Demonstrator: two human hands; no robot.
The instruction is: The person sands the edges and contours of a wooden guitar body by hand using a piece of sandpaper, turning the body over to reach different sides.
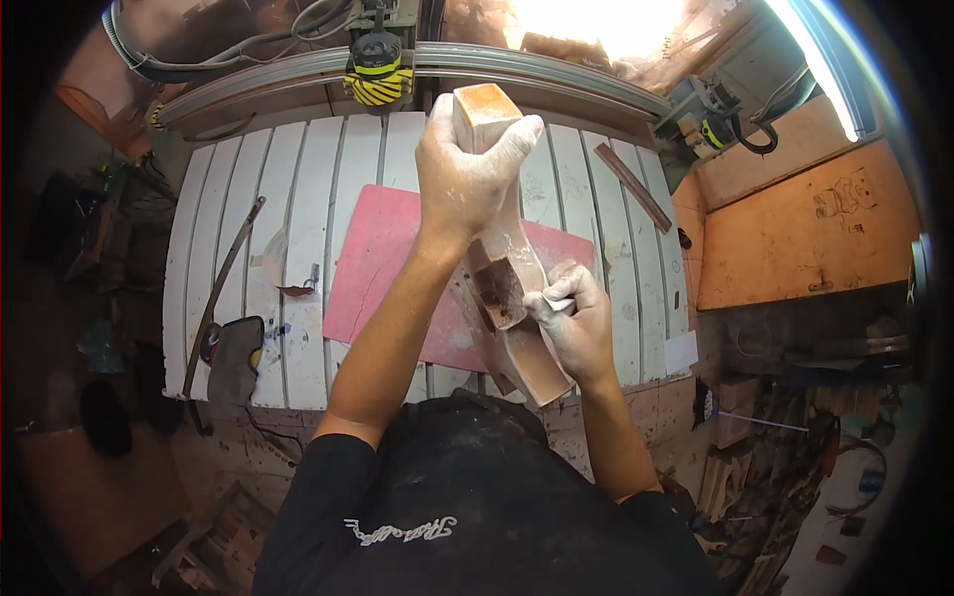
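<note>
A long, dusty, curved wooden piece [512, 248] with a squared orange-brown end slants from far to near in front of me. My left hand [467, 164] is closed round its far end, thumb laid across one side. A dark hollow or patch shows on its middle, and its near end broadens toward my body. My right hand [576, 318] is closed beside the near half, fingers curled in a pinch at its right edge. Something small and pale shows between those fingers, too small to name. White dust coats both hands.
Beneath lies a pink mat [378, 248] on a white slatted table [298, 189]. A long dark bar [227, 263] and a grey pad [236, 358] are at left; a brown strip [633, 187] is far right. A metal rail [517, 73] with a yellow-black machine head [378, 84] spans the back.
</note>
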